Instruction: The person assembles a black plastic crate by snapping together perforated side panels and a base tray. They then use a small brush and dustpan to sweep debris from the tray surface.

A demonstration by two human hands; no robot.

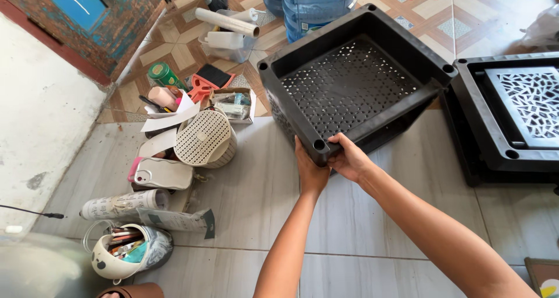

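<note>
Both hands' fingers, left hand (311, 171) and right hand (348, 158), clenched on black perforated tray (349, 79) corner

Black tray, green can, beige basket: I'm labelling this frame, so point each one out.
Black tray (349, 82), head view, perforated floor.
Green can (163, 74), head view, its side.
Beige basket (204, 138), head view, perforated face.

The black shelf tray (349, 82) you hold has a floor pierced with a regular pattern of small holes. To your right, a second black tray (495, 140) carries a grey panel (530, 103) with a mosaic of irregular openings. The floor tiles (250, 199) near you are pale grey; farther off they show a tan-and-white diamond pattern. The perforated basket (204, 138) is beige, the can (163, 73) green, the water jugs (314, 4) translucent blue.
</note>
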